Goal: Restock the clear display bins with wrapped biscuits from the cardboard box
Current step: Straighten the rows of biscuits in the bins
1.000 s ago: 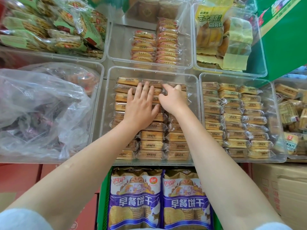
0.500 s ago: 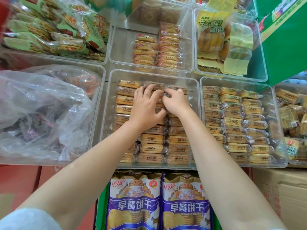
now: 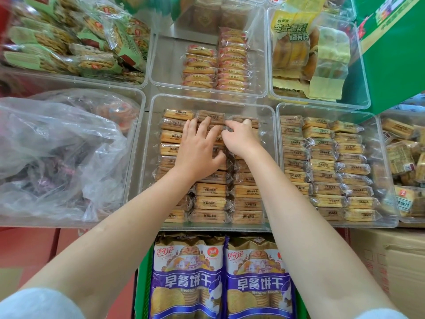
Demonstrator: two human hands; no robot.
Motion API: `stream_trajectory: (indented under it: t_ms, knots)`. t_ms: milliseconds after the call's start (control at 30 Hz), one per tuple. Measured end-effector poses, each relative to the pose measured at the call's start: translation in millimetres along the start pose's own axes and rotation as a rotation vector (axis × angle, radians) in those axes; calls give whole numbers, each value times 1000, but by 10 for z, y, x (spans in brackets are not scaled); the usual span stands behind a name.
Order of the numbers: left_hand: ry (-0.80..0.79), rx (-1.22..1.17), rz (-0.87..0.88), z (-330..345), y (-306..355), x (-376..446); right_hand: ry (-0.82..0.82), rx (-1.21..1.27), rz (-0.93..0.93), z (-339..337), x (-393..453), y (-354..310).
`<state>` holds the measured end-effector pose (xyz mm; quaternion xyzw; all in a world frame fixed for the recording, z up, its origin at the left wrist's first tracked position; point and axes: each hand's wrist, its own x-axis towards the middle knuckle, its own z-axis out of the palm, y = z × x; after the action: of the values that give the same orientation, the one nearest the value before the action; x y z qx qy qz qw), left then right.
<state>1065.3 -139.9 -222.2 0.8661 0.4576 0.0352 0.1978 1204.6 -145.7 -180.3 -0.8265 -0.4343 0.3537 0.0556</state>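
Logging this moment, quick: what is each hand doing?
Left hand: open, fingers spread on the wrapped biscuits.
Right hand: fingers curled, pinching a biscuit pack.

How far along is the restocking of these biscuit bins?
Done: the right bin looks full. In hand: the left hand and right hand arrange wrapped biscuits in the middle bin. Left: the rear bin is half bare.

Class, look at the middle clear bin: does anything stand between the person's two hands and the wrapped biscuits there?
Nothing visible does. The left hand lies spread on the wrapped biscuits in the middle bin, and the right hand curls onto the far rows.
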Motion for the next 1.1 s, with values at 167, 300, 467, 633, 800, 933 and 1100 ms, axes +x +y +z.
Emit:
stream_trajectory:
  t_ms: [167, 300, 467, 633, 800, 933, 1100]
  knots:
    - [11, 204, 6, -78, 94, -66, 167, 203, -142, -2, -97, 153]
    - [-8, 201, 75, 80, 204, -284, 600, 48, -301, 259, -266, 453]
    - [-32, 235, 62, 254, 136, -342, 333, -223, -286, 512, -256, 621]
    - [-18, 213, 69, 278, 107, -332, 288, -287, -270, 504, -196, 688]
    - [-88, 168, 59, 151, 112, -323, 269, -189, -296, 415, -256, 662]
    - [36, 60, 29, -235, -78, -635, 461, 8, -312, 300, -543, 496]
    - [134, -41, -66, -465, -532, -1401, 120, 92, -417, 394, -1102, 155]
